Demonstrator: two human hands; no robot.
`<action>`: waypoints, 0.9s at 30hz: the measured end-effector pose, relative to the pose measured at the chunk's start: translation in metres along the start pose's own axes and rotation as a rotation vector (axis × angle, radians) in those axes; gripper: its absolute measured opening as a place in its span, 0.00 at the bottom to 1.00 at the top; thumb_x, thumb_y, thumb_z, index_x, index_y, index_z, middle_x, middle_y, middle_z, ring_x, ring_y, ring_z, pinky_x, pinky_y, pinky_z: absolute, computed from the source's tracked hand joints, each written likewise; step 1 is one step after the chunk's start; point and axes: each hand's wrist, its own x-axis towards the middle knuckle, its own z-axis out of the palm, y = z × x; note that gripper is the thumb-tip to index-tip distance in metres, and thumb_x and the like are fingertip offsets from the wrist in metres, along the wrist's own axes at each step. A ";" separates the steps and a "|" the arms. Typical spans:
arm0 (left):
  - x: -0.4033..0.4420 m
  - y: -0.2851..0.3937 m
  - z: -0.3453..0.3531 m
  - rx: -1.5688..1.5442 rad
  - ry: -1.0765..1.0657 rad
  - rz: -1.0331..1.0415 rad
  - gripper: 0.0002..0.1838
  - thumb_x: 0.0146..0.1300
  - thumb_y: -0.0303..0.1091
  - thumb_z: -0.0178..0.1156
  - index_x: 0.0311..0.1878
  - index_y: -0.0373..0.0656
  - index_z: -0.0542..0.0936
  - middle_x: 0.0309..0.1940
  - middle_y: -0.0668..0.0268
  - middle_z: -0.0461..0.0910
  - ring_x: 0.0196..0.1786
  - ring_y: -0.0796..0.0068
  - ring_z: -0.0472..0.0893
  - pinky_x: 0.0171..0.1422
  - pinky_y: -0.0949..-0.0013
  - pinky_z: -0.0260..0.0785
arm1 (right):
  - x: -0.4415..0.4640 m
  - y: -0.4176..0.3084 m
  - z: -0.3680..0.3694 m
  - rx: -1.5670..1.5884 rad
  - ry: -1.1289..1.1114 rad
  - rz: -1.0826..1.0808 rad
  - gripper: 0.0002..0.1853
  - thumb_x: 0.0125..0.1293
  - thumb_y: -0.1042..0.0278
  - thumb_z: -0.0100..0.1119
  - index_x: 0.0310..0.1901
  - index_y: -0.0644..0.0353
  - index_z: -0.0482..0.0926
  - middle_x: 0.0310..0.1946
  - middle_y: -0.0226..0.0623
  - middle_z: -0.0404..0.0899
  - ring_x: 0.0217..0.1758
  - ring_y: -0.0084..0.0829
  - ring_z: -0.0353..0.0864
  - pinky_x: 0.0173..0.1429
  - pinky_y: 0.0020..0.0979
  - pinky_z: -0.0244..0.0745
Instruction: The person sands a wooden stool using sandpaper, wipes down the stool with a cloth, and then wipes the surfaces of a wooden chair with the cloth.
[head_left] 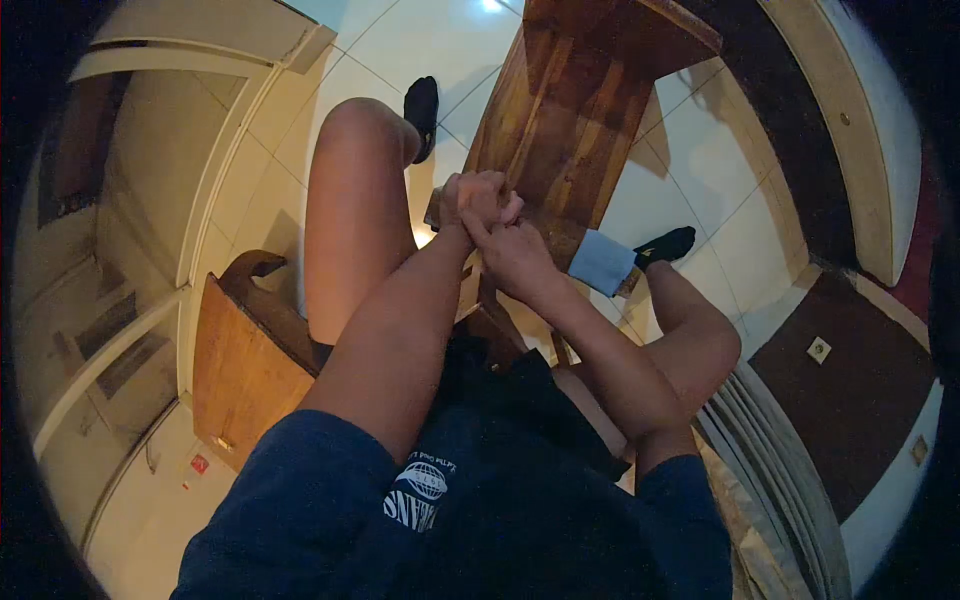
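Observation:
My left hand [480, 195] and my right hand [518, 262] are joined in front of my body, over the near end of a brown wooden table [545, 130]. The fingers of my left hand are curled, and whether anything lies inside them is hidden. My right hand is closed against my left hand near the wrist, its fingers pressed on it. A folded light blue cloth [602, 262] lies on the near right corner of the table, just right of my right hand.
My bare legs straddle the table, with black socks [422, 105] on my feet. A wooden chair part [250, 365] stands at left beside a glazed door frame [190, 230]. Pale tiles [400, 40] cover the floor. Grey folded fabric [775, 460] hangs at right.

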 end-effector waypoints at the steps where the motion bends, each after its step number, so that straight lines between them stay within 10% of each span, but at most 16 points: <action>1: 0.000 0.001 -0.001 0.057 -0.047 -0.026 0.22 0.55 0.55 0.61 0.44 0.48 0.84 0.41 0.61 0.85 0.51 0.61 0.83 0.62 0.56 0.68 | 0.000 0.000 0.002 0.034 0.004 0.010 0.40 0.61 0.68 0.62 0.75 0.55 0.58 0.38 0.54 0.85 0.38 0.54 0.86 0.41 0.52 0.77; 6: 0.005 0.006 -0.013 0.034 -0.249 -0.097 0.27 0.53 0.54 0.62 0.54 0.49 0.82 0.54 0.59 0.82 0.60 0.60 0.80 0.67 0.53 0.66 | -0.004 -0.002 -0.004 0.082 0.000 0.026 0.34 0.62 0.69 0.60 0.71 0.56 0.62 0.40 0.56 0.84 0.39 0.55 0.86 0.43 0.53 0.77; 9: -0.002 -0.002 0.003 0.042 0.339 0.116 0.41 0.49 0.52 0.65 0.70 0.51 0.74 0.71 0.53 0.69 0.73 0.53 0.69 0.76 0.47 0.58 | -0.005 -0.002 -0.005 0.070 0.070 0.004 0.33 0.63 0.69 0.59 0.70 0.57 0.63 0.41 0.57 0.84 0.40 0.56 0.86 0.45 0.54 0.77; 13: -0.001 0.004 -0.006 0.030 0.342 0.096 0.53 0.45 0.50 0.67 0.80 0.54 0.62 0.81 0.50 0.52 0.81 0.46 0.55 0.81 0.42 0.50 | -0.005 -0.002 -0.005 0.107 0.088 0.002 0.31 0.64 0.70 0.58 0.69 0.56 0.63 0.42 0.57 0.84 0.40 0.57 0.85 0.47 0.54 0.77; 27: -0.001 0.005 -0.005 0.009 0.360 0.093 0.57 0.43 0.51 0.67 0.82 0.55 0.58 0.82 0.49 0.48 0.83 0.47 0.50 0.83 0.42 0.43 | -0.001 -0.001 -0.005 0.168 0.000 0.048 0.32 0.64 0.70 0.57 0.71 0.55 0.62 0.45 0.58 0.83 0.42 0.57 0.85 0.47 0.54 0.76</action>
